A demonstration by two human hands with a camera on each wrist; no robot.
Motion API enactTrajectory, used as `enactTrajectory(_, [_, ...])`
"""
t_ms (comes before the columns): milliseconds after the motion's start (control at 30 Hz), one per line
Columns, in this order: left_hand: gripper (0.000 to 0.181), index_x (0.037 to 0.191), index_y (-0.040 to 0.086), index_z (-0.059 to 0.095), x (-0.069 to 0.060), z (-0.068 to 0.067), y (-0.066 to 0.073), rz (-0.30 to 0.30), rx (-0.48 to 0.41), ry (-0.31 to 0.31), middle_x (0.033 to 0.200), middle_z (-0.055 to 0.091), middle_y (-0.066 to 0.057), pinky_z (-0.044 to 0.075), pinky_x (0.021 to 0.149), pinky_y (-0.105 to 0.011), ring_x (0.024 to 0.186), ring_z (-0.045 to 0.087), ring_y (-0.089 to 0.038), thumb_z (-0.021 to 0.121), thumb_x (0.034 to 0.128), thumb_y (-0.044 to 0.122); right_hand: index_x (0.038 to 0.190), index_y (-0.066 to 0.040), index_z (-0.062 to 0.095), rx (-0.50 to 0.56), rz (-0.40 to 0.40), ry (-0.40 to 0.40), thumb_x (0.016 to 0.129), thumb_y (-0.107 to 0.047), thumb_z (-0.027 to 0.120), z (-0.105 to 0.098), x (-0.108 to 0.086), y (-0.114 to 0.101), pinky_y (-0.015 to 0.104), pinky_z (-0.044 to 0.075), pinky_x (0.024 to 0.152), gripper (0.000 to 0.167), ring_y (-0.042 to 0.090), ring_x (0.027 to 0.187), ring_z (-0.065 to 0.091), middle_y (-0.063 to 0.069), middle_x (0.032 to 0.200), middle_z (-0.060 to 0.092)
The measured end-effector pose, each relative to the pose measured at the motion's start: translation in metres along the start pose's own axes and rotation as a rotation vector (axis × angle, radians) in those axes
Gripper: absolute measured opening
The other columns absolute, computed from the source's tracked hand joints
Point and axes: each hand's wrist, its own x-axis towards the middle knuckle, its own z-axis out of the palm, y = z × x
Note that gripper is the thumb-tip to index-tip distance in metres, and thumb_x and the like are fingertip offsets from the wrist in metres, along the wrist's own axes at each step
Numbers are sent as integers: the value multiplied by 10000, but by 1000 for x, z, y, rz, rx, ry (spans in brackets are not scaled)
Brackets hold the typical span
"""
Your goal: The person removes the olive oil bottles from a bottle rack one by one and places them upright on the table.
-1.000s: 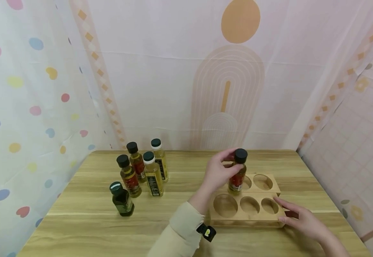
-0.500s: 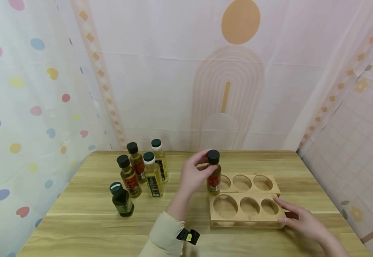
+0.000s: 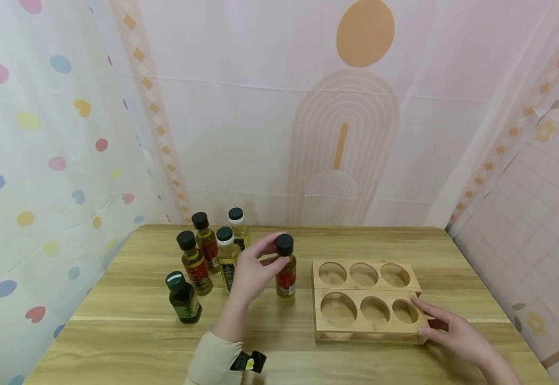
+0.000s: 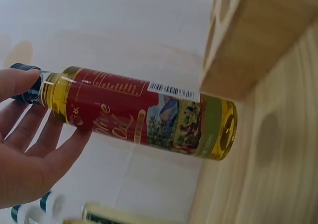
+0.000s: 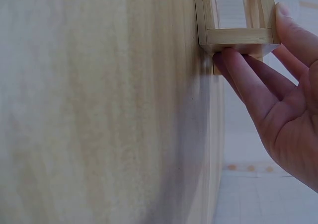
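Note:
In the head view my left hand holds a small olive oil bottle by its black-capped neck, upright, left of the rack. In the left wrist view that olive oil bottle shows a red label and yellow oil. Its base appears to be raised off the table, apart from a shadow there. The two-tier wooden rack has rows of round holes. At its right end my right hand grips the front corner. In the right wrist view, the thumb and fingers of the right hand touch the rack's end.
Several bottles stand at the left of the table: a dark green bottle, two red-labelled bottles and clear bottles with green caps. The wooden table meets a patterned curtain behind.
My left hand has carried the olive oil bottle leftward, away from over the rack, to a spot near the other bottles. The right hand and the rack have stayed in place.

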Motion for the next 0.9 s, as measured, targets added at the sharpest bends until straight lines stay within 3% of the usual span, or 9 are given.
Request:
enactTrajectory(467, [474,1281,141,667,-28,-56,-15,-139,169,49,1097,693,-63,532,924,-452,1011,630,-190,782,838,20,1469,51,397,-14,-3,0,965,-146,651,-2,-2,1,207,532,782,598,16,1038,587,384,1422,384])
enactTrajectory(733, [462,1275,116,665,-39,-79,-16,-134,209,78,1091,692,-79,538,865,-265,977,632,-115,785,838,26,1467,61,388,0,7,-5,969,-153,644,-2,-3,1,209,534,780,600,33,1040,598,396,1418,377])
enactTrajectory(900, [456,1279,98,662,-45,-89,-18,-110,232,94,1071,702,-89,528,834,-212,945,631,-73,780,844,31,1470,50,392,7,5,-5,971,-158,643,-1,-3,1,215,537,775,596,60,1032,611,401,1420,373])
